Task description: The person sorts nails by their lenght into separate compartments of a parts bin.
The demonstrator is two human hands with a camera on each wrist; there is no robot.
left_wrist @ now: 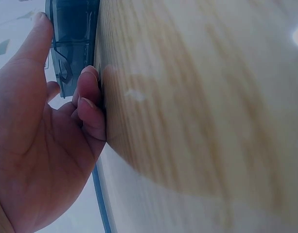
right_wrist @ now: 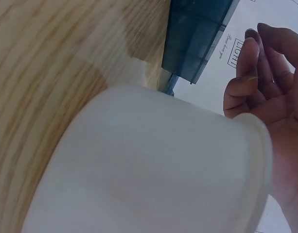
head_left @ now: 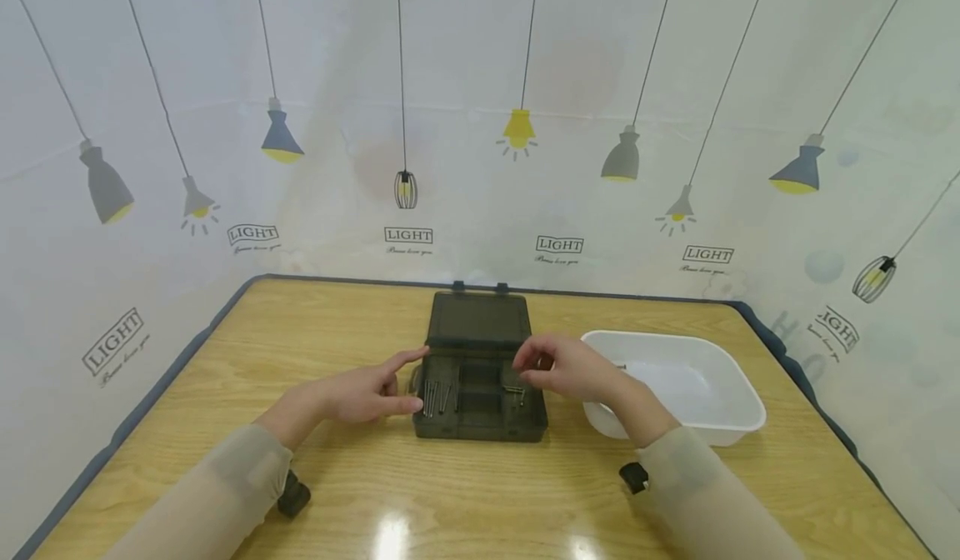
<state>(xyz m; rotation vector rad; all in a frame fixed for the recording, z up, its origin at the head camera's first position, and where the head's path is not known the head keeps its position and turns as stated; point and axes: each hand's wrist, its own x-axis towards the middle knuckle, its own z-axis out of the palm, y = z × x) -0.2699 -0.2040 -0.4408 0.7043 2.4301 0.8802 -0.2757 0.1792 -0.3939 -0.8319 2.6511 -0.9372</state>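
Observation:
A dark, see-through plastic case (head_left: 480, 431) lies with its lid (head_left: 480, 318) raised at the back. Thin screws (head_left: 435, 397) stand in a row in its left compartment, and a few more screws (head_left: 514, 392) lie in the right one. My left hand (head_left: 360, 393) is at the case's left side, index finger and thumb stretched to its edge, the other fingers bent. Over the right compartment hovers my right hand (head_left: 562, 366), fingers bent and thumb tip close to the index tip. A small bright fleck shows among its fingers in the right wrist view; whether it is a screw is unclear.
A white plastic tub (head_left: 720, 418) stands right of the case, under my right forearm, with a screw (head_left: 621, 367) visible inside near its left wall. The wooden table (head_left: 360, 493) meets a printed cloth backdrop (head_left: 465, 127) behind the case.

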